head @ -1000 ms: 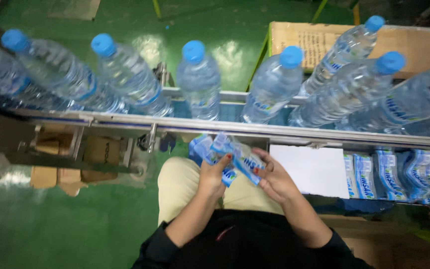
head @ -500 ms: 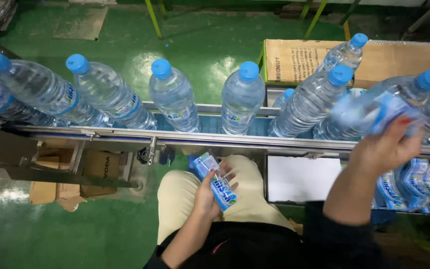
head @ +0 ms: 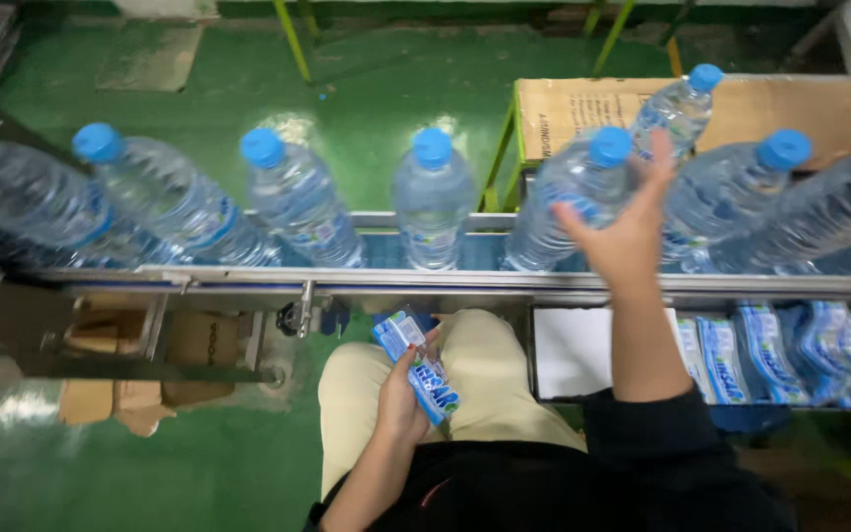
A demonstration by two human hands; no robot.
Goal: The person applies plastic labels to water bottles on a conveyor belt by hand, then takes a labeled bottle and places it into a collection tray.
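The left hand (head: 401, 399) rests over the lap, on the light tan trousers (head: 490, 379). Its grip is closed around a small stack of blue and white plastic bottle labels (head: 418, 363). The stack sticks up and away from the fingers, tilted toward the metal rail.

The right hand (head: 627, 232) is stretched out over the long metal conveyor belt (head: 445, 281). Its fingers are spread wide and its grip is open. The palm lies against the side of a clear plastic water bottle with a blue cap (head: 573, 197). The hand does not wrap around the bottle.

More clear bottles with blue caps stand in a row along the belt. One of them (head: 432, 202) is just to the left of the touched bottle, and another (head: 731, 192) is just to the right of it.

Below the belt on the right, a tray (head: 583, 350) with a white bottom holds more blue and white labels (head: 790, 350) set side by side. A brown cardboard box (head: 583, 113) sits behind the belt. The floor (head: 199, 463) is shiny green.
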